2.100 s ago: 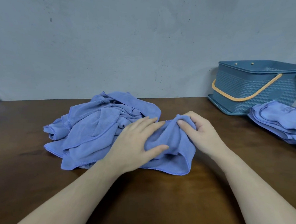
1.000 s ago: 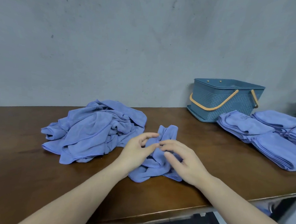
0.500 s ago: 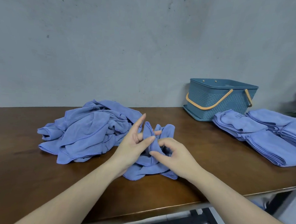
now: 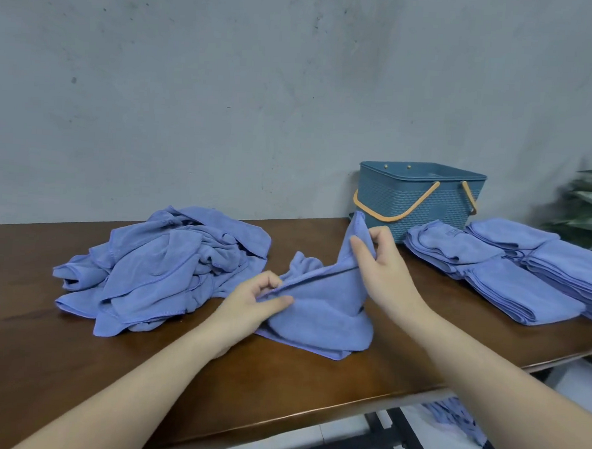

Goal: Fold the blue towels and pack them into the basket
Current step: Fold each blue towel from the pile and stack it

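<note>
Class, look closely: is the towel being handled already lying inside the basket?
No: both hands grip the towel over the table, in front of the basket.

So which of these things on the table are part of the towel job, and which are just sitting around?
Part of the job:
- towel gripped by the left hand and right hand
- heap of unfolded towels
- folded stacks
- basket

Just there:
- plant
- cloth under the table
</note>
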`<state>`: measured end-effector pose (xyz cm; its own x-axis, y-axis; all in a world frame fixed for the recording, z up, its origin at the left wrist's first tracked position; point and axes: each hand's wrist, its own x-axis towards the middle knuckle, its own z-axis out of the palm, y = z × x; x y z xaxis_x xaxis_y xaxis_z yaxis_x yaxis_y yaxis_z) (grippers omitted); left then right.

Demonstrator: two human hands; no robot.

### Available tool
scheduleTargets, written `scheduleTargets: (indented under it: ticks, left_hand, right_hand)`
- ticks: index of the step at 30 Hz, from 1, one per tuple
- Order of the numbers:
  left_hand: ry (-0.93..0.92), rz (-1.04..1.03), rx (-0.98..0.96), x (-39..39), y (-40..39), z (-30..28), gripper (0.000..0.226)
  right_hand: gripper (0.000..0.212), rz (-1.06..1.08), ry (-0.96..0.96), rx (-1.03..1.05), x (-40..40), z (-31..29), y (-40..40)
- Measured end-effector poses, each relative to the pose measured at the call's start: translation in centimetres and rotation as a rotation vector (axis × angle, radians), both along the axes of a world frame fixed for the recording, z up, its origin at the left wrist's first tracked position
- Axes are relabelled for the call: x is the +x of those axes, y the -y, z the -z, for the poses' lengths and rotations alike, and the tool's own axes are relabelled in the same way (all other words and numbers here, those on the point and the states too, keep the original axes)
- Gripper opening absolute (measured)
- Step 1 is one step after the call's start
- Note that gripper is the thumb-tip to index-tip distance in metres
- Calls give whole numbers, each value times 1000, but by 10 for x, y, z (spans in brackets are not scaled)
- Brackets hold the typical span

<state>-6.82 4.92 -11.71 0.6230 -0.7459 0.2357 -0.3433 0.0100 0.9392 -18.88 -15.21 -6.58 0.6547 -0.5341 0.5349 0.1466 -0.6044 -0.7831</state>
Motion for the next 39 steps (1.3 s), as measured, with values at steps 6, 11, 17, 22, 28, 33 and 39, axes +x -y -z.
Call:
scheduleTargets:
  ticks: [6, 11, 17, 22, 28, 33, 39]
  left_hand:
    - [-402, 145, -316, -16, 7, -16, 5]
    - [-489, 62, -300, -36, 18, -17, 35]
    - [-643, -146, -306, -12, 18, -25, 37]
    - [-594, -224, -271, 12, 3, -28, 48]
    - [-356, -273, -193, -6, -1, -21, 44]
    - [96, -107, 234, -40, -9, -10, 19]
    - [466, -27, 633, -46, -15, -5, 65]
  right_hand:
    - [21, 13, -94, -28, -19, -4, 12]
    - [17, 11, -107, -22, -34, -6, 21]
    - [36, -117, -31, -72, -56, -11, 30]
    - [53, -97, -144, -160, -64, -8, 36]
    - [66, -121, -460, -154, -73, 2, 39]
    - [55, -243, -599, -299, -75, 13, 38]
    - [64, -189, -885, -461, -70, 27, 31]
